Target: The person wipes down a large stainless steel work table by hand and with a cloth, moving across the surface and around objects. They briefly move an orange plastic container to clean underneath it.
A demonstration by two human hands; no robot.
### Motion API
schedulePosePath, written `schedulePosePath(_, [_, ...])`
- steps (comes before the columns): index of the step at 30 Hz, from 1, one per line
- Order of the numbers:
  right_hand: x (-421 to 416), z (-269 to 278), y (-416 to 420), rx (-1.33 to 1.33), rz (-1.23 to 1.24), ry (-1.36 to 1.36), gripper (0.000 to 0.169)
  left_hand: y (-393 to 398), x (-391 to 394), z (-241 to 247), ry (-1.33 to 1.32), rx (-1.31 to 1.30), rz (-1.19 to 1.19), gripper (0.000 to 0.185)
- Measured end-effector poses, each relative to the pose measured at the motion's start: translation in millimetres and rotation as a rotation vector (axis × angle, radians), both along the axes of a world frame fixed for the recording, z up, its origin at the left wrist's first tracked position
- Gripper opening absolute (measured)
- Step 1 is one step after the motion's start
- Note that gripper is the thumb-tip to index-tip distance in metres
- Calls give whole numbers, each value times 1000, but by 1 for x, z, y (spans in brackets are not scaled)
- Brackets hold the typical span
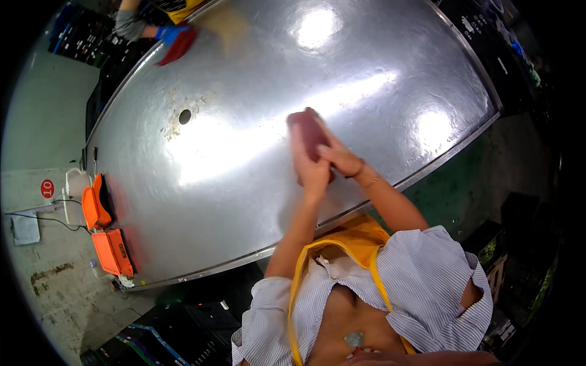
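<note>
Over a wide stainless steel table (256, 201), near its front edge, both my hands are together on a folded maroon cloth (315, 137). My left hand (309, 164) lies along the cloth's left side. From the right, my right hand (339, 155) presses against it, fingers across its lower part. The cloth is slightly blurred, and part of it is hidden by my hands. A thin bracelet is on my right wrist.
At the far left, a co-worker's blue-gloved hand (171, 33) holds a red cloth (178, 48) at the table edge. A hole (185, 116) pierces the tabletop. An orange scale (97, 203) and an orange bin (112, 251) stand along the left end. Black crates (201, 325) are stacked below.
</note>
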State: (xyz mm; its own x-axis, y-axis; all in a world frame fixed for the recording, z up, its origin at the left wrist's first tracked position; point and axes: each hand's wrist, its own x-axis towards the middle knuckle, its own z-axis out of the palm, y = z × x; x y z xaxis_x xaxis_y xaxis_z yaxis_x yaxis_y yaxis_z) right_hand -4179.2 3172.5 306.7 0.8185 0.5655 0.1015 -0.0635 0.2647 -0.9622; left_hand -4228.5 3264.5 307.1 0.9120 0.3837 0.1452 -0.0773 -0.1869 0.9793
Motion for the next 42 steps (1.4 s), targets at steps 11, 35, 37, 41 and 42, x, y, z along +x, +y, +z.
schedulePosePath(11, [7,-19,-281,-275,-418,343,63,-34,-14,-22,272,-218,-786,44])
schedulePosePath(35, [24,-90,141,-741,-393,-572,57,115,-110,-78,163,488,-240,39])
schedulePosePath(37, [53,-68,81,-451,-505,-379,56,115,-107,-84,157,717,-77,48])
schedulePosePath(41, [108,-58,-139,6,-604,-54,56,104,-109,-85,340,759,20,74])
schedulePosePath(42, [119,-37,-203,-203,-755,-67,55,115,-115,-99,350,898,-11,80])
